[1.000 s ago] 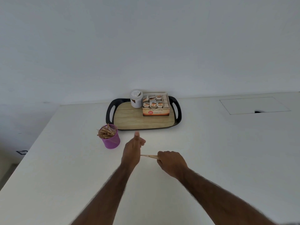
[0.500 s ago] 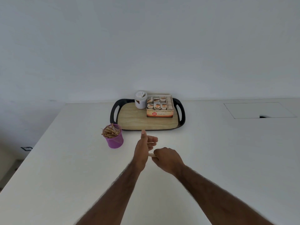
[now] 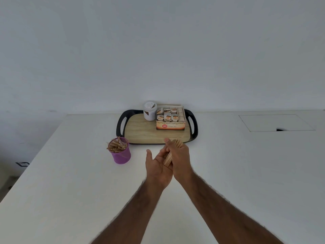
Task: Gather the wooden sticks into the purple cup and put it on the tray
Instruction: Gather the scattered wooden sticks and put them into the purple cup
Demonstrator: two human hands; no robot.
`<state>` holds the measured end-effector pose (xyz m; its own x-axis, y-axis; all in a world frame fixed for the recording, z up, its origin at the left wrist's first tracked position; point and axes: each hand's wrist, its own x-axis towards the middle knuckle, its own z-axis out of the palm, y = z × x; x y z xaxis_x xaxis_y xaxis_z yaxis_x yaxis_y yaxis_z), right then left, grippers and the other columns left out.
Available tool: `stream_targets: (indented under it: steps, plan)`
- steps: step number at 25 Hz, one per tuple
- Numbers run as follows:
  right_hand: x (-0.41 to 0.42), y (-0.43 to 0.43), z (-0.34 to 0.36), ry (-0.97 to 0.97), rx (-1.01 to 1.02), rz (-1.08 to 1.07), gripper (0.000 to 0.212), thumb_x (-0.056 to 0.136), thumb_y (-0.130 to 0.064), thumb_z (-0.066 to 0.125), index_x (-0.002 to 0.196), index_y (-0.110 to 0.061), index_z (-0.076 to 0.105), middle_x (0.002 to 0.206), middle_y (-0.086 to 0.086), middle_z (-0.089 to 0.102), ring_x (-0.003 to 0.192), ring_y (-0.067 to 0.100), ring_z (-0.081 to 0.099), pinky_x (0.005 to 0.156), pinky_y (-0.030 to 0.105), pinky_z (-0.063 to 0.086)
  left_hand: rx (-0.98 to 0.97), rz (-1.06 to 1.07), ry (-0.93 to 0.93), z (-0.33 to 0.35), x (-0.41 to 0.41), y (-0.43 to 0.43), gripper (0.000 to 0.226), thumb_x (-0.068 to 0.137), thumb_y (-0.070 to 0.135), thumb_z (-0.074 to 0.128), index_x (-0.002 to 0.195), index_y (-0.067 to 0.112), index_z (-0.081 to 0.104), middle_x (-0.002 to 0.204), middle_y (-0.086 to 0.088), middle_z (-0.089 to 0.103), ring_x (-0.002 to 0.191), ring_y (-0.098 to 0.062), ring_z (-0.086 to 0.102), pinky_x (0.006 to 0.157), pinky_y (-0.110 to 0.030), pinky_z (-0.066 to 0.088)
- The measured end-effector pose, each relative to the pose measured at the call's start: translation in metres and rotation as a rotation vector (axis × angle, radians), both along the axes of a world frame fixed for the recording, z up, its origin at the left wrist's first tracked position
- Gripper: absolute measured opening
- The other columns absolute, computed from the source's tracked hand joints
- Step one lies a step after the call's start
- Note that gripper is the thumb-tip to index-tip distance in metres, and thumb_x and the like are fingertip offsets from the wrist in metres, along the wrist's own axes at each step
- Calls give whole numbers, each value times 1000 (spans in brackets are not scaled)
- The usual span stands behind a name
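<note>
Pale wooden sticks (image 3: pixel 168 158), bundled near-upright, are sitting clamped in the right hand (image 3: pixel 179 160), the flat-palmed left hand (image 3: pixel 156 167) bracing them, with the purple mesh cup (image 3: pixel 122 154) standing toward the tabletop's (image 3: pixel 70 173) left edge.

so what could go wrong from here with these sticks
The purple cup already looks crowded, its sticks splaying over the rim; pushing in the bundle that the right hand grips could spill some or tip it.
The left hand lies open at the bundle's lower end, so sticks could slide out onto the table.

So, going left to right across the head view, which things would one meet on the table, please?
Purple cup → white jar → tea box → hatch. The tray spans jar and box, so it is left out.
</note>
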<state>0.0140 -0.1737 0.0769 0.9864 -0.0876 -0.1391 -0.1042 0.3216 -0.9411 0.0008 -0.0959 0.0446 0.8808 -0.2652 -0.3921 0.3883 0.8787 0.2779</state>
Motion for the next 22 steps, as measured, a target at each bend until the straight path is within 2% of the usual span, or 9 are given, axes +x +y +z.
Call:
stream_targets:
  steps: [2,5,7,9,11,12,16,20,22]
  plan:
    - [-3,5,-7,-42,-189,-38,30,92,-28,69,64,-19,71,72,7,72,70,16,68,74,35,59,-22,15,33,4,2,1,73,103,62,30,113,5,74,117,-19,73,104,-33,73,85,-42,59]
    - [-7,13,-6,-118,-424,-106,22,98,-34,61,91,-18,75,84,-5,73,80,2,68,73,26,54,0,-28,-2,9,1,-2,59,108,45,30,129,3,65,129,-20,67,117,-31,67,97,-41,52]
    - [-5,11,-5,-112,-389,-118,23,100,-34,58,108,-19,74,103,-6,73,96,0,66,85,27,53,213,-93,-63,10,1,-2,48,109,39,35,132,8,63,131,-15,67,122,-27,64,107,-40,48]
    - [-2,4,-6,-29,-295,-110,24,101,-34,56,115,-25,74,106,-3,71,102,9,65,92,34,55,576,-170,-71,7,1,0,42,107,41,43,124,13,69,114,-6,72,107,-19,67,96,-35,51]
    - [-5,1,-7,18,-240,-95,23,102,-32,55,108,-30,77,77,0,66,78,11,63,71,30,56,846,-207,-39,7,0,-2,44,103,45,48,94,9,71,74,-5,59,66,-13,53,62,-27,43]
    - [-6,0,-8,26,-240,-86,24,102,-31,54,104,-28,78,70,4,63,70,9,61,64,25,54,902,-203,-27,9,-1,-1,44,102,46,50,84,10,68,65,-4,48,57,-11,42,54,-27,35]
    - [-4,-21,-8,-40,-208,-86,29,103,-28,52,93,-11,72,88,11,72,74,11,68,66,26,55,1176,-67,-34,15,1,6,46,101,45,55,70,13,68,58,3,48,48,-8,41,46,-24,34]
    - [-5,-29,-10,22,-414,-190,34,103,-27,45,79,-12,63,71,7,63,61,15,59,51,25,47,1512,42,-140,12,8,3,49,105,40,48,66,15,64,59,2,57,53,-9,49,50,-24,37]
    - [-8,-25,-11,100,-569,-154,36,103,-28,45,72,-12,55,66,5,54,60,16,52,56,34,44,1597,48,-222,8,8,2,49,106,40,47,64,18,63,58,4,57,51,-6,50,49,-16,37]
